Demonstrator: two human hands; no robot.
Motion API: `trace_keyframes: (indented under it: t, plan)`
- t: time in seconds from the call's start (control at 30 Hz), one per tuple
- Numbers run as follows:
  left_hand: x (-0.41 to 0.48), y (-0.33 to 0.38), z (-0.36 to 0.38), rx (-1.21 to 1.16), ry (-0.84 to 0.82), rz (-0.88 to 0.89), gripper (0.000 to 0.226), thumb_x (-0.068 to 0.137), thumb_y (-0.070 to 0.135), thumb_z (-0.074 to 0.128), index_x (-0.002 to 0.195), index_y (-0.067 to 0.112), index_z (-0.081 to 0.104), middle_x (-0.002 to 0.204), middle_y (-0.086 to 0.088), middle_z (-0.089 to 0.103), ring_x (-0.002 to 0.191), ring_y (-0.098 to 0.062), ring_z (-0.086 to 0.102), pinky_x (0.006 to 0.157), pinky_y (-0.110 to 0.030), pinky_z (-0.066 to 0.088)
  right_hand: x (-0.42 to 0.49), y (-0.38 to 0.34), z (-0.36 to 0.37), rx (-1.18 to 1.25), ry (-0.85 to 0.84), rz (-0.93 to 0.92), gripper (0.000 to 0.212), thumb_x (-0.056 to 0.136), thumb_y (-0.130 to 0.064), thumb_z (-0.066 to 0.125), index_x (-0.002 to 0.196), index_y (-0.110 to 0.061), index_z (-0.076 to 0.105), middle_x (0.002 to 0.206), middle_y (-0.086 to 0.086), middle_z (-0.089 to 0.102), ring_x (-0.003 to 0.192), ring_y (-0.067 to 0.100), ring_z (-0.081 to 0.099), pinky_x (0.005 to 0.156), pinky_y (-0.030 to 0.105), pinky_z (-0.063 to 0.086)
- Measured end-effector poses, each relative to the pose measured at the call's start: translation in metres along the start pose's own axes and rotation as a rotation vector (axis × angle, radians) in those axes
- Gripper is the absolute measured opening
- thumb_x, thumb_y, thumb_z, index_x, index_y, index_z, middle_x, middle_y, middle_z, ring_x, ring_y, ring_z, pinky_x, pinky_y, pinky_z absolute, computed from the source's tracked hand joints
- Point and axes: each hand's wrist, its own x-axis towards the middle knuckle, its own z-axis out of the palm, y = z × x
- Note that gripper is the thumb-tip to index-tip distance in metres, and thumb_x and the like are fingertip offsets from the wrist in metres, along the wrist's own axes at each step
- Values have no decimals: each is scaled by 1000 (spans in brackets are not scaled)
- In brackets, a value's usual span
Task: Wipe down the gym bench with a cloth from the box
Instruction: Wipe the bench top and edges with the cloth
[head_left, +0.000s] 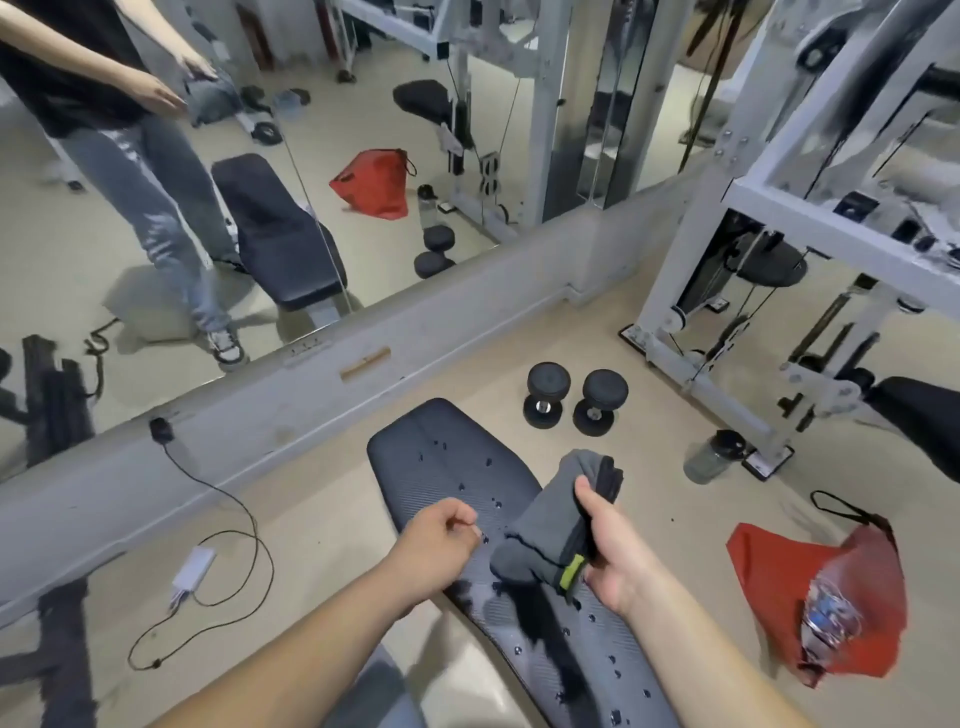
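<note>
A black padded gym bench (441, 467) runs from the lower middle up toward the mirror wall, with small dark specks on its surface. My right hand (610, 540) grips a folded grey cloth (550, 519) with a yellow-green tag, held just above the bench's middle. My left hand (441, 540) hovers over the bench's left edge beside the cloth, fingers curled and holding nothing. No box is visible.
Two black dumbbells (571, 400) lie on the floor beyond the bench. A red bag (821, 597) lies at the right, a water bottle (711, 457) near the white cable machine (727, 291). A charger and cable (208, 566) lie at the left. A mirror (208, 208) covers the wall.
</note>
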Motion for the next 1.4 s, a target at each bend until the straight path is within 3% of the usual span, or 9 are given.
trace_keyframes:
  t: [0.23,0.4,0.6,0.7,0.8,0.97,1.1,1.2,1.4]
  plan:
    - [144,-48,-96,205,-90,56,9,91,17,54,92,16,63,76,1,64,66,-13,52,67,-19,46,106,37,82,104,239,34,38,101,-38,66,132,-16,65,116,15,79,95,33,79,62,37,64]
    - [229,-109,-121,253,-71,152,13,88,21,55,97,18,63,81,8,57,71,-9,52,74,-21,41,186,65,123,4,423,-108,14,105,-26,61,116,-18,62,102,7,70,88,23,68,84,38,53]
    - [308,-203,-86,218,7,376,17,86,23,60,103,27,63,90,8,62,73,-7,56,80,-18,45,307,89,117,-875,520,-530,29,92,-46,56,85,-17,60,90,12,66,85,33,61,77,43,51]
    - [353,-246,-62,273,-40,260,21,91,17,61,111,18,66,95,2,63,74,-5,57,81,-18,41,373,125,118,-1332,425,-601,28,91,-43,56,88,-16,64,93,11,59,90,37,58,78,44,50]
    - [389,-292,-44,325,0,297,18,92,14,61,108,16,69,94,2,66,69,0,59,71,-5,40,433,177,109,-1653,234,-667,47,84,-47,45,97,-7,68,108,15,61,109,39,57,96,46,46]
    - [426,-343,-32,357,193,421,12,89,18,64,93,23,73,83,10,72,75,-9,66,82,-27,53,481,209,88,-1554,157,-897,51,87,-41,45,122,-10,64,129,10,65,122,33,56,110,46,40]
    - [429,-358,-20,388,312,463,12,88,23,62,91,26,73,83,14,72,78,-8,67,81,-28,53,482,211,82,-1567,143,-836,53,97,-44,46,141,-18,57,154,2,52,142,33,45,120,41,34]
    - [410,-359,-20,451,348,511,12,88,26,60,88,27,72,88,12,70,82,-10,65,80,-28,52,472,225,79,-1587,147,-723,67,101,-47,45,162,-22,32,172,7,28,157,34,26,127,41,24]
    - [384,-375,-41,795,260,554,23,87,36,49,93,28,70,107,9,61,102,-22,56,92,-37,51,432,249,82,-1642,80,-650,76,103,-49,45,167,-22,15,176,2,14,161,25,18,128,34,18]
